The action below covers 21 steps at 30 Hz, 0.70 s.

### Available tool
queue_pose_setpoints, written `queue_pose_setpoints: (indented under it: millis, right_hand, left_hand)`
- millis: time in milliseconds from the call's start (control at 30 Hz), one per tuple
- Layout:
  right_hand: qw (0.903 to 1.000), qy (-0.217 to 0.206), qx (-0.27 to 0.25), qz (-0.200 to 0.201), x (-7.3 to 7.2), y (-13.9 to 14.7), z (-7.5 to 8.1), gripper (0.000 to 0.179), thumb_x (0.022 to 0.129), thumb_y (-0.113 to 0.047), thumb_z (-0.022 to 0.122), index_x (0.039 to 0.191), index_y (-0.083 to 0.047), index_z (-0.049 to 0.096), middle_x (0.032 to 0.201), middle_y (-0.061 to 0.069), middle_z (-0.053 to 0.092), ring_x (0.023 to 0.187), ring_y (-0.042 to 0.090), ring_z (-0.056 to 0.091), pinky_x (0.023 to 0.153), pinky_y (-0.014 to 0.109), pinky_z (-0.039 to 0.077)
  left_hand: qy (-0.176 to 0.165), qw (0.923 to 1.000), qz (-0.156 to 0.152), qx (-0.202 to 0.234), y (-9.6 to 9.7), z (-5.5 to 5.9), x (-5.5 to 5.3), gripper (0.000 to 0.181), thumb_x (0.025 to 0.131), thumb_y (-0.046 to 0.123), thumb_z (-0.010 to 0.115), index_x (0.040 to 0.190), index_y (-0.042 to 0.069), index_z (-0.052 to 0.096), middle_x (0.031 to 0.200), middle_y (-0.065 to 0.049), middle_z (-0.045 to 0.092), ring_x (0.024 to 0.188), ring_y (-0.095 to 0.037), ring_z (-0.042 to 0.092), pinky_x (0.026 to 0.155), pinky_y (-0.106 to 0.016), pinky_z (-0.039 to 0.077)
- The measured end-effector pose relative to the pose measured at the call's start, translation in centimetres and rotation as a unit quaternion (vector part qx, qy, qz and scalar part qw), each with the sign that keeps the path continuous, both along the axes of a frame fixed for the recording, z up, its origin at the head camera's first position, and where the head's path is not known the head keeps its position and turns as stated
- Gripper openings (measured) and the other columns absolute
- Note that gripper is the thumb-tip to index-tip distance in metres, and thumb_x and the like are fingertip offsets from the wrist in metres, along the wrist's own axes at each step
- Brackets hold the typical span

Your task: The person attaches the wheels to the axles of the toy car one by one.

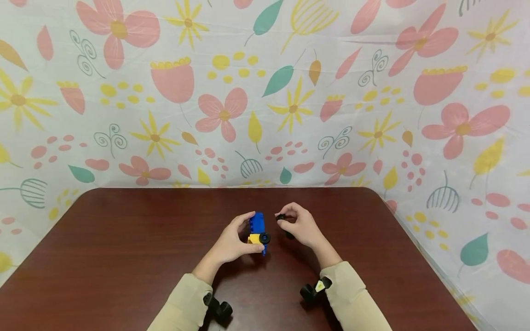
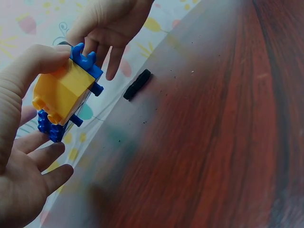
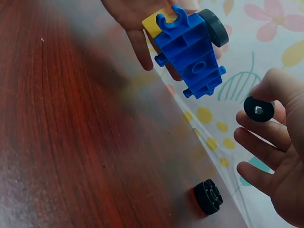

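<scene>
Well, a white cloth (image 1: 265, 174) printed with pink, yellow and green flowers and leaves fills the background, behind a dark reddish-brown table (image 1: 145, 239) with rounded far corners and a glossy wood grain. Two pale beige sleeves, the left one (image 1: 182, 303) and the right one (image 1: 352, 294), reach in from the near side.

Both hands are occupied near the middle of the table. The left hand (image 1: 232, 239) grips a blue and yellow toy vehicle (image 1: 256, 224) between thumb and fingers, holding it raised above the table, with the thumb against its yellow block (image 2: 65, 88). Its hollow blue underside faces the right hand (image 1: 302, 225), which pinches a small black wheel (image 3: 259, 109) between thumb and index finger, the other fingers loosely spread, well clear of the toy.

One mounted wheel (image 3: 216, 27) sits on the vehicle near its forked blue hook (image 3: 176, 18); three short axle stubs are bare. Below the right hand, a loose black wheel (image 3: 208, 196) lies on the tabletop.
</scene>
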State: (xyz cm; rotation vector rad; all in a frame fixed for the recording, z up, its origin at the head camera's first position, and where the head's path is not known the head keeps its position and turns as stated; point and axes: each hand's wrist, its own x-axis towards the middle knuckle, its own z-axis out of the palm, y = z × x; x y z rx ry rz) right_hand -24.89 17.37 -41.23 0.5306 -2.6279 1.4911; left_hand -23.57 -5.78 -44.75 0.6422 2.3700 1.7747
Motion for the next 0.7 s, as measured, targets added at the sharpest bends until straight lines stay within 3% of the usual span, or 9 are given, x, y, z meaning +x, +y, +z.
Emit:
queue_pose_setpoints:
  millis: [167, 300, 467, 700]
  right_hand:
    - [0.9998, 0.006, -0.012, 0.014, 1.0, -0.8, 1.8, 0.019, 0.086, -0.002, 0.064, 0.099, 0.005, 0.052, 0.112, 0.023, 0.066, 0.103, 0.036, 0.061, 0.082, 0.040, 0.051]
    - [0.9996, 0.002, -0.024, 0.016, 0.3, -0.5, 1.0, 0.023, 0.086, -0.006, 0.066, 0.103, 0.002, 0.052, 0.116, 0.022, 0.065, 0.105, 0.035, 0.061, 0.083, 0.041, 0.052]
    - [0.9997, -0.008, -0.012, 0.019, -0.7, 0.0, -0.5, 0.037, 0.087, -0.020, 0.068, 0.121, -0.008, 0.058, 0.123, 0.013, 0.064, 0.110, 0.029, 0.060, 0.090, 0.044, 0.051]
    - [0.9996, -0.013, -0.020, 0.016, -0.9, -0.4, -0.7, 0.043, 0.088, -0.025, 0.067, 0.127, -0.010, 0.059, 0.127, 0.010, 0.062, 0.117, 0.028, 0.057, 0.098, 0.049, 0.047]
  left_hand:
    - [0.006, 1.0000, -0.002, 0.001, 0.0, 0.0, 0.0, 0.091, 0.070, 0.029, 0.084, 0.146, 0.012, 0.036, 0.148, -0.013, 0.036, 0.135, -0.036, 0.039, 0.107, -0.053, 0.035]
    - [0.013, 0.9999, -0.007, 0.002, 0.0, 0.0, 0.0, 0.091, 0.070, 0.030, 0.083, 0.146, 0.011, 0.035, 0.148, -0.014, 0.037, 0.134, -0.037, 0.039, 0.107, -0.053, 0.036]
    - [0.007, 0.9999, -0.007, 0.005, 0.2, 0.2, 0.2, 0.093, 0.070, 0.030, 0.083, 0.146, 0.011, 0.034, 0.148, -0.012, 0.037, 0.135, -0.036, 0.039, 0.107, -0.052, 0.036]
    - [0.003, 1.0000, -0.001, 0.008, 0.5, 0.1, 0.3, 0.094, 0.070, 0.031, 0.084, 0.147, 0.022, 0.030, 0.149, -0.011, 0.035, 0.137, -0.035, 0.036, 0.109, -0.053, 0.033]
